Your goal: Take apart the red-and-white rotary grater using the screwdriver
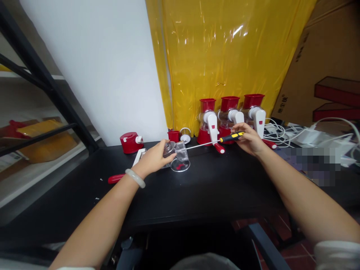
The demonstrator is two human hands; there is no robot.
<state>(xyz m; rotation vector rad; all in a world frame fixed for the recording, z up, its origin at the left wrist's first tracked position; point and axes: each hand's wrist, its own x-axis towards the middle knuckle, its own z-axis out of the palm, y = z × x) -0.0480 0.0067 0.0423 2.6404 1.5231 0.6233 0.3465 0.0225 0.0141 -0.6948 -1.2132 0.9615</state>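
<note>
- Shelving (17, 184) with a black frame stood at the far left, beside the black table (210, 195).
- A red handle (116, 179) and a white crank arm (138, 156) lay on the table, partly hidden by the left forearm.
- A red base (129, 144) with a white knob sat behind them, against the pale wall.
- The left hand (156, 157), a pale bangle (135, 178) at its wrist, gripped a clear plastic body (182, 153) near the table's middle.
- A small red part (173, 135) and a drum (185, 135) stood just behind that body.
- The screwdriver (225, 140) slanted down leftward, its tip at the clear body; how far in it reached could not be told.
- Three red-and-white grinders (208, 122) stood in a row behind the screwdriver.
- The right hand (249, 140) held the screwdriver's black-and-yellow handle by the fingers.
- White cables (277, 135) lay tangled to the right, before a cardboard box (326, 56).
</note>
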